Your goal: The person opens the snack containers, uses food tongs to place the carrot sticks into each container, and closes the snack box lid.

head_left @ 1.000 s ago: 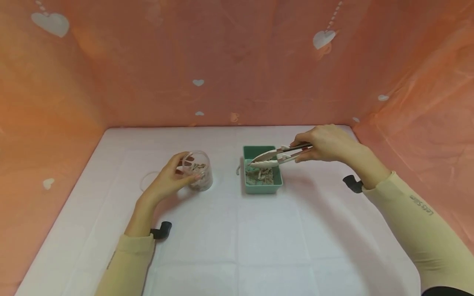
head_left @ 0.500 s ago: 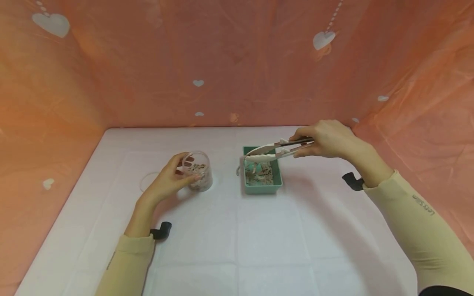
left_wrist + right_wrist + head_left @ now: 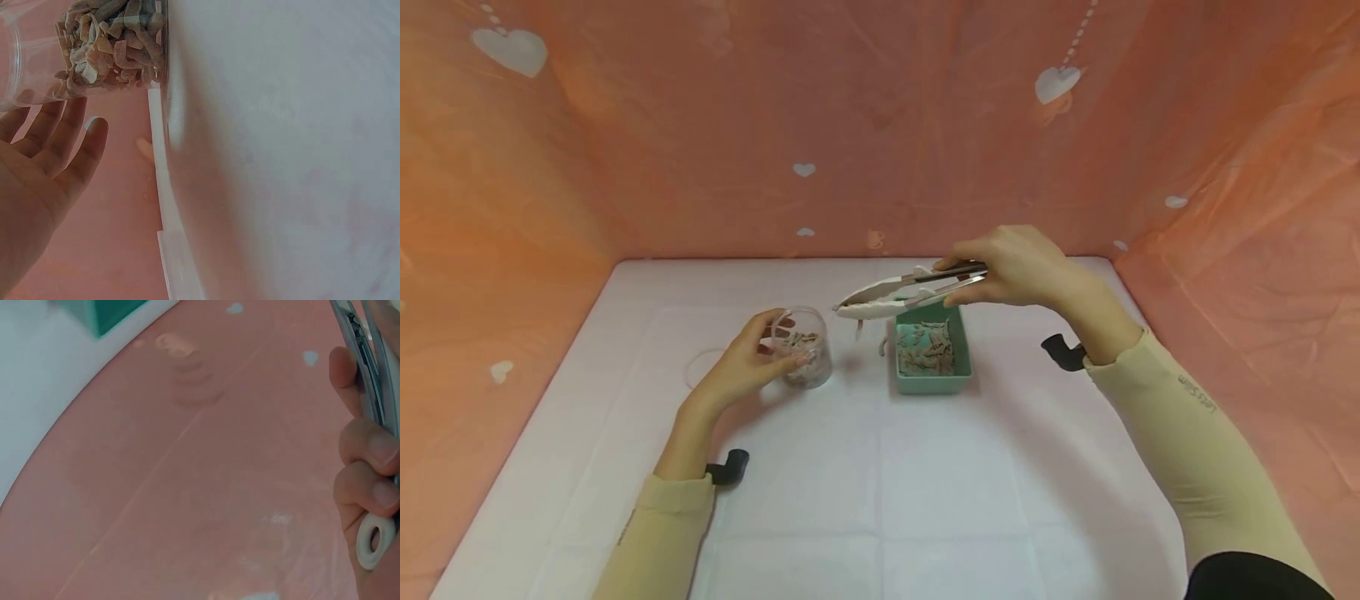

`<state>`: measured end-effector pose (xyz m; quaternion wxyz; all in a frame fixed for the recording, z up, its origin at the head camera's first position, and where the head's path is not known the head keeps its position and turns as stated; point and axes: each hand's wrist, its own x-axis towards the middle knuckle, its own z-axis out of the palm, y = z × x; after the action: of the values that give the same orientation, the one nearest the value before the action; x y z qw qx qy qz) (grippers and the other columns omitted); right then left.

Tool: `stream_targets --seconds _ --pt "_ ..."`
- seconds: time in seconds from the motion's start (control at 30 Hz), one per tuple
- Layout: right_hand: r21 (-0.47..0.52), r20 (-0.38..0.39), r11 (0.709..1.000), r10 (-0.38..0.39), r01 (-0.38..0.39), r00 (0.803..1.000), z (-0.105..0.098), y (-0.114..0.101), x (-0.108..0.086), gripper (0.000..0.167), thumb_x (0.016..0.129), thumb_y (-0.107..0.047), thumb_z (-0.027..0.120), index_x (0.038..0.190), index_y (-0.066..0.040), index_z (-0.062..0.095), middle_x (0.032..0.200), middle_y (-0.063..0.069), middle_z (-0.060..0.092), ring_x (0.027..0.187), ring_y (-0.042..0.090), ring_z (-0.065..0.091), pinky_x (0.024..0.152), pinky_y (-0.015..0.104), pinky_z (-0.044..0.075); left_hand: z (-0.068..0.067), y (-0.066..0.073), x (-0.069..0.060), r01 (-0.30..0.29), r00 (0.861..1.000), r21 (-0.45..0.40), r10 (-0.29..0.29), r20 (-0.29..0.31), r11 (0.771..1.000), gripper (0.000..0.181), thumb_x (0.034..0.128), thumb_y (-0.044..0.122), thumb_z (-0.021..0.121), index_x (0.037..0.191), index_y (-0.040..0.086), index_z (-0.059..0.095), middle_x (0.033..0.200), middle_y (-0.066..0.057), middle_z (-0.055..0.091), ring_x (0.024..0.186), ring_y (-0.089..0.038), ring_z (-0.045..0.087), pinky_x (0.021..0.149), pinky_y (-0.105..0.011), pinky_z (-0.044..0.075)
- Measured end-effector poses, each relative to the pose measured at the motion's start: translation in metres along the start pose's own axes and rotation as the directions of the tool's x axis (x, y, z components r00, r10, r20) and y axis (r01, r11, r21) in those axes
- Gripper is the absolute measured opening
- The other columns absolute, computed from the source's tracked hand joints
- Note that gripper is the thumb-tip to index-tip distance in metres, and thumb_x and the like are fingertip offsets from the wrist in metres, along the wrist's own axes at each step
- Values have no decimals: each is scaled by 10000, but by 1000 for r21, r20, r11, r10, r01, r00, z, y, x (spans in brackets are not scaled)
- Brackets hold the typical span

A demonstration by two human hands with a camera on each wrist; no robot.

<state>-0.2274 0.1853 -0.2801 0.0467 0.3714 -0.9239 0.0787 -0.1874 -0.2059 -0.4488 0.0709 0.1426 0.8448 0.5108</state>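
My left hand (image 3: 741, 358) holds a clear plastic jar (image 3: 818, 373) upright on the table, thumb in front and fingers behind. Brownish, curled dried strips (image 3: 119, 44) fill its lower part in the left wrist view. My right hand (image 3: 1018, 265) grips metal tongs (image 3: 880, 307) with white tips, above the gap between the jar and a green rectangular box (image 3: 934, 385). A small brown strip (image 3: 860, 326) hangs below the tongs' tips, which are just right of the jar's mouth. More strips (image 3: 931, 354) lie in the box. In the right wrist view, fingers wrap the tongs' handle (image 3: 375, 369).
One loose strip (image 3: 882, 346) lies on the white-covered table (image 3: 880, 467) by the box's left side. A clear round lid-like piece (image 3: 696, 367) lies left of the jar, partly behind the left hand. An orange-pink curtain (image 3: 880, 125) encloses the back and sides.
My right hand has carried the tongs up and left, from inside the green box towards the jar, with a strip hanging from the tips. The left hand and jar stay put.
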Motion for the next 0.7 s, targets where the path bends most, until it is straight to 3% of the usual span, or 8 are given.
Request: stream_targets --seconds 0.3,0.57,0.7 --pt "51 -28 994 -90 92 996 11 -17 28 429 801 -482 885 1157 -265 781 920 -41 781 706 170 653 631 449 501 4 0 3 -28 1000 -16 28 6 999 765 939 217 806 1552 76 370 1464 -198 503 1132 -381 602 976 -489 507" --pt "51 -55 993 -107 110 993 29 -25 47 424 814 -465 881 1168 -256 778 976 -23 789 789 200 705 683 475 535 3 1 3 -37 999 8 37 1 999 810 940 234 805 1577 68 333 1484 -190 485 1238 -389 554 1044 -547 467" --pt "46 -33 993 -112 113 993 38 -27 49 426 827 -457 874 1184 -250 770 1047 -28 790 860 204 731 705 472 545 4 1 3 -41 999 16 41 1 999 793 941 245 805 1560 56 346 1472 -191 495 1277 -371 526 1060 -556 452"
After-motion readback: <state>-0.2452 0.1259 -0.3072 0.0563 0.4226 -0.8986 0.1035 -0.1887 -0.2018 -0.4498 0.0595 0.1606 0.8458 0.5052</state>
